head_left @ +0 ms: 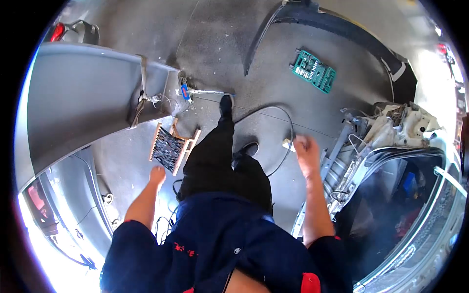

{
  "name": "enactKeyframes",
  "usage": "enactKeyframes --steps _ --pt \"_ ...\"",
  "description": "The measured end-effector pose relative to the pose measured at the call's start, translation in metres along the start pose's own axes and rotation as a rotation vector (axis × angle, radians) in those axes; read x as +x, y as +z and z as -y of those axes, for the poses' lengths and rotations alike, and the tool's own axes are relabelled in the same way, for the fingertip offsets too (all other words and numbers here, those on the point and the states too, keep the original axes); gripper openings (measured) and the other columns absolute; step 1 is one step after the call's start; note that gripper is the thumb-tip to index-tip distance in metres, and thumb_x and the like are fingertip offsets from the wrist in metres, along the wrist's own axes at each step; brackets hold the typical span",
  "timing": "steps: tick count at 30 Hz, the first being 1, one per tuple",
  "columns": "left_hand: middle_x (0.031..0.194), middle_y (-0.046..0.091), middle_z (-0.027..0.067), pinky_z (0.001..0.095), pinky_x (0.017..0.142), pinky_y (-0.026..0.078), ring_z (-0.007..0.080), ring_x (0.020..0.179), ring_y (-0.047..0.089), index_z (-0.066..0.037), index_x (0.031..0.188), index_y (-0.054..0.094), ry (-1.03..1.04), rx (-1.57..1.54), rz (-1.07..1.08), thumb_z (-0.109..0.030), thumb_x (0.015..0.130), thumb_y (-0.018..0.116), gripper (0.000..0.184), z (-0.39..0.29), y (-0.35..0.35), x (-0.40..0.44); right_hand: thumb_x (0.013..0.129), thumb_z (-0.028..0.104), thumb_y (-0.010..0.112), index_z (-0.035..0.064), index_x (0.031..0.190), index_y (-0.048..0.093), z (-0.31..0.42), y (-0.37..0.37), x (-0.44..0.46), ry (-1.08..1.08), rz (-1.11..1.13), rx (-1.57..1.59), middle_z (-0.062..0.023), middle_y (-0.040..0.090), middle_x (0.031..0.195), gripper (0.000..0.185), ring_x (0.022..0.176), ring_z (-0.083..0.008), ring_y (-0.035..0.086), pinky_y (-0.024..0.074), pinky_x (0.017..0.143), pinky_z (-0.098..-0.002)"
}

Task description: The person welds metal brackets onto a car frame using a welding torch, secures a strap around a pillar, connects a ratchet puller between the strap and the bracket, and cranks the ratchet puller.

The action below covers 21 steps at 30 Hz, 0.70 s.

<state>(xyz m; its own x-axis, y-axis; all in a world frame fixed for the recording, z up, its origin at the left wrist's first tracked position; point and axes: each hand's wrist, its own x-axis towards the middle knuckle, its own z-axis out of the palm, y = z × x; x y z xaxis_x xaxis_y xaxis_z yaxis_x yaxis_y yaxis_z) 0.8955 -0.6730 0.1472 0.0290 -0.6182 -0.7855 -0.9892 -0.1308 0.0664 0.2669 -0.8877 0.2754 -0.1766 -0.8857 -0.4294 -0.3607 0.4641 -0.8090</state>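
Observation:
On the right of the view, my right hand point(307, 151) is raised beside the opened car body. Its fingers are curled, with a small dark thing at them that I cannot make out. Just left of it, a small pale block point(288, 144) shows near the looped black hose point(292, 128). Lower on the left, my left hand point(158, 174) hangs beside the folding stool point(168, 149), which has a dark woven seat and a wooden frame. Its fingers are mostly hidden from above.
A green socket set case point(315, 72) lies open on the floor ahead. Beyond it stretches a dark curved bumper point(312, 17). A large grey panel point(88, 93) with a strap stands at left. The stripped car body point(371, 146) is at right.

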Motion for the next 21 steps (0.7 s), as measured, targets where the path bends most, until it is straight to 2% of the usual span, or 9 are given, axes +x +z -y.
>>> enactKeyframes --steps 1,2,4,5,6,7,10,20,21 --pt "0.082 0.071 0.0149 0.0470 0.077 0.053 0.0313 0.085 0.070 -0.009 0.072 0.069 -0.234 -0.115 0.387 -0.016 0.081 0.069 0.011 -0.006 -0.003 -0.035 0.088 0.016 0.076 0.0025 0.106 0.069 0.087 -0.002 -0.001 -0.081 0.143 0.252 -0.0003 0.060 0.079 0.023 0.067 -0.0037 0.050 0.0400 0.057 -0.0225" --pt "0.084 0.072 0.0123 0.0438 0.078 0.055 0.0306 0.085 0.071 -0.009 0.074 0.070 0.176 0.309 0.224 -0.021 0.079 0.074 0.013 0.031 0.050 -0.064 0.084 0.011 0.078 0.0055 0.104 0.071 0.166 0.001 -0.007 -0.316 0.161 0.085 -0.0022 0.063 0.080 0.021 0.064 -0.0046 0.050 0.0418 0.057 -0.0226" --pt "0.087 0.074 0.0118 0.0423 0.084 0.056 0.0311 0.087 0.071 -0.008 0.078 0.073 -0.049 -0.023 0.280 -0.026 0.081 0.076 0.019 0.043 0.112 -0.094 0.081 0.008 0.075 0.0057 0.100 0.074 0.299 0.000 -0.019 -0.974 0.359 -0.028 -0.0066 0.069 0.085 0.019 0.064 -0.0165 0.061 0.0494 0.054 -0.0269" --pt "0.089 0.074 0.0127 0.0430 0.087 0.056 0.0325 0.088 0.071 -0.006 0.083 0.074 0.071 -0.021 0.290 -0.027 0.082 0.075 0.021 0.041 0.129 -0.097 0.081 0.009 0.075 0.0059 0.100 0.074 0.333 0.005 -0.025 -1.158 0.473 -0.067 -0.0064 0.069 0.084 0.018 0.064 -0.0165 0.061 0.0494 0.054 -0.0271" --pt "0.086 0.072 0.0133 0.0434 0.083 0.057 0.0326 0.084 0.071 -0.004 0.089 0.073 -0.317 -0.547 0.355 -0.028 0.087 0.071 0.024 0.006 0.091 -0.104 0.082 0.009 0.075 0.0061 0.099 0.073 0.357 0.013 -0.031 -1.259 0.591 -0.121 -0.0063 0.068 0.084 0.018 0.064 -0.0166 0.061 0.0494 0.054 -0.0273" --pt "0.084 0.071 0.0139 0.0438 0.079 0.059 0.0327 0.080 0.070 -0.002 0.095 0.072 -0.735 -1.051 0.213 -0.028 0.092 0.067 0.027 -0.044 0.031 -0.112 0.082 0.009 0.075 0.0063 0.098 0.073 0.374 0.024 -0.033 -1.323 0.689 -0.165 -0.0061 0.068 0.084 0.017 0.064 -0.0167 0.061 0.0494 0.054 -0.0275" --pt "0.073 0.060 0.0053 0.0339 0.046 0.038 0.0141 0.058 0.056 -0.005 0.091 0.059 -0.431 -1.240 0.218 -0.023 0.104 0.049 0.024 -0.053 -0.008 -0.083 0.082 0.011 0.075 0.0068 0.097 0.072 0.398 0.060 -0.031 -1.368 0.910 -0.232 -0.0056 0.067 0.083 0.015 0.064 -0.0169 0.061 0.0494 0.054 -0.0281" --pt "0.088 0.067 0.0066 0.0287 0.059 0.047 0.0135 0.069 0.060 -0.002 0.105 0.065 -0.377 -1.291 -0.054 -0.025 0.101 0.056 0.025 -0.034 -0.169 0.076 0.084 0.015 0.074 0.0088 0.091 0.069 0.449 0.153 0.029 -1.367 1.239 -0.255 -0.0038 0.064 0.079 0.010 0.063 -0.0177 0.062 0.0494 0.053 -0.0301" --pt "0.087 0.067 0.0054 0.0283 0.059 0.047 0.0130 0.069 0.060 -0.001 0.109 0.065 -0.322 -1.580 -0.146 -0.021 0.100 0.059 0.023 -0.037 -0.175 0.079 0.085 0.016 0.074 0.0090 0.090 0.069 0.452 0.158 0.036 -1.359 1.268 -0.251 -0.0037 0.064 0.079 0.010 0.063 -0.0178 0.062 0.0494 0.053 -0.0302"
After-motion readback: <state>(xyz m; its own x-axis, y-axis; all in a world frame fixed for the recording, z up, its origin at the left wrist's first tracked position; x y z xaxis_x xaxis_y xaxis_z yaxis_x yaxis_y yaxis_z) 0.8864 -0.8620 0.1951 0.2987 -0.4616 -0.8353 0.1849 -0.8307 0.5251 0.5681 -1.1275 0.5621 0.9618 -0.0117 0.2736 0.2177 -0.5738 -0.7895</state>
